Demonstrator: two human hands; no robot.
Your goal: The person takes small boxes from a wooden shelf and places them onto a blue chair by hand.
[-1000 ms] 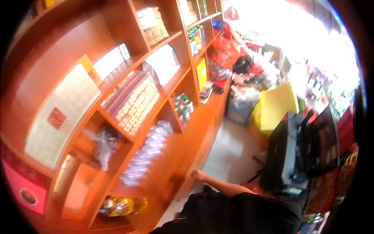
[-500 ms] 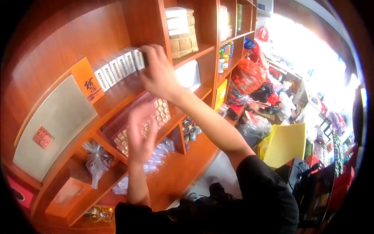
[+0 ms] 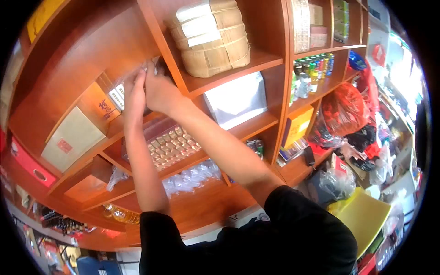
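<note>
Where left hand (image 3: 134, 98) and right hand (image 3: 161, 93) partly hide white boxes (image 3: 117, 97), grips unclear.

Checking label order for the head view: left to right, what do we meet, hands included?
Pink-red box → cream panel → orange packet → left hand → right hand → white package → yellow box → red plastic bag.

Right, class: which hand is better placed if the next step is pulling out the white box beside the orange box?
Left, probably. The left hand is nearer the white box; the right hand lies on the left's far side and would likely have to reach around it.
</note>
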